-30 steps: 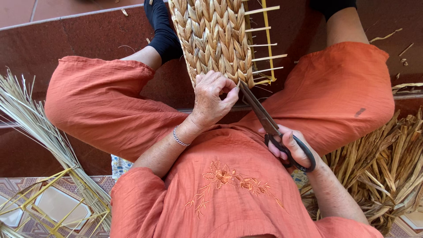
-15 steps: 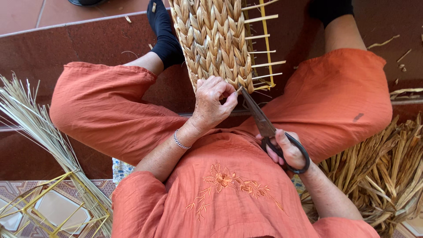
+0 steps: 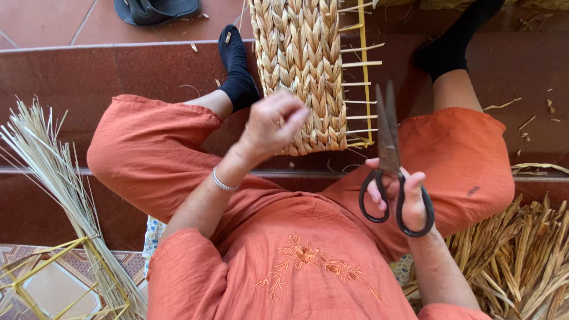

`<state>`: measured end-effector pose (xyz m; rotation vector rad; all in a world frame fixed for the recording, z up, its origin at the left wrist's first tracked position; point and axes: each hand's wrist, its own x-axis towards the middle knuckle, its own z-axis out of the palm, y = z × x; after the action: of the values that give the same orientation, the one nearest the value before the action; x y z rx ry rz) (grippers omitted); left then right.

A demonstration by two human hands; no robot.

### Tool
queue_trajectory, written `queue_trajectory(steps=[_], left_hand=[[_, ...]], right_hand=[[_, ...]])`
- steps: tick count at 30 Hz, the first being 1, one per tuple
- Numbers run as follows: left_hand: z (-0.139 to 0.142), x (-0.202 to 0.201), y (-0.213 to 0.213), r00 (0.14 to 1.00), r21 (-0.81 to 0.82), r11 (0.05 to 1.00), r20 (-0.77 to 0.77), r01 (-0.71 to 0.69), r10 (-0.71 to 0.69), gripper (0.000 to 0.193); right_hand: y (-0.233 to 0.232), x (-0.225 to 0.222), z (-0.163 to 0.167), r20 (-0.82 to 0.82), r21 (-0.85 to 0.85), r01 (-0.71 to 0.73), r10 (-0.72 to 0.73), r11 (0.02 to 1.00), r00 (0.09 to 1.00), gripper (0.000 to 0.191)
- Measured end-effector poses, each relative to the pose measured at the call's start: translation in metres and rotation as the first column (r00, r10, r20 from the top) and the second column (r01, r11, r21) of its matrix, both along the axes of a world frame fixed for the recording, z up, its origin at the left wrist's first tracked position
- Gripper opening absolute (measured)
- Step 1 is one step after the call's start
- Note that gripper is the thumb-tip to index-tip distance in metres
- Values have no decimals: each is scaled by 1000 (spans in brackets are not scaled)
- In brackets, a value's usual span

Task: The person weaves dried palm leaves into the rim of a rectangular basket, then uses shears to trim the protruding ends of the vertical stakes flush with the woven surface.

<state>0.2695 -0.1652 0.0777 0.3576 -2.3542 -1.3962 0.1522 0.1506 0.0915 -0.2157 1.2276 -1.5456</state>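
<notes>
A woven straw panel [image 3: 302, 65] on a yellow stick frame [image 3: 363, 71] stands between my knees, its lower edge near my lap. My left hand [image 3: 269, 127] hovers just in front of the panel's lower left part, fingers pinched together; whether it holds a scrap of straw cannot be made out. My right hand [image 3: 403, 195] grips black scissors [image 3: 388, 154] by the handles, blades closed and pointing up, to the right of the panel and clear of it.
A bundle of pale reeds [image 3: 53, 178] lies at the left, above a yellow stick frame [image 3: 53, 284] on the floor. Dry straw [image 3: 521, 255] is heaped at the right. A dark sandal [image 3: 157, 10] sits on the tiles at the top. Straw scraps dot the red step.
The scissors have pulled back from the panel's lower edge and swung upright. My left hand has come off the weave and lifted slightly. The view has shifted down a little.
</notes>
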Motion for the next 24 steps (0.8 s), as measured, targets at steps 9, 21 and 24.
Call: queue_trajectory(steps=[9, 21, 24], left_hand=[[-38, -103, -71, 994, -446, 890, -91, -100, 66, 24], [-78, -145, -88, 999, -586, 809, 2, -33, 42, 15], [-77, -145, -89, 999, -539, 842, 35, -13, 38, 14]], right_hand=[[-84, -24, -18, 96, 25, -52, 50, 998, 994, 94], [-132, -57, -29, 227, 44, -54, 43, 998, 973, 91], [-131, -59, -29, 273, 9, -41, 37, 999, 961, 91]])
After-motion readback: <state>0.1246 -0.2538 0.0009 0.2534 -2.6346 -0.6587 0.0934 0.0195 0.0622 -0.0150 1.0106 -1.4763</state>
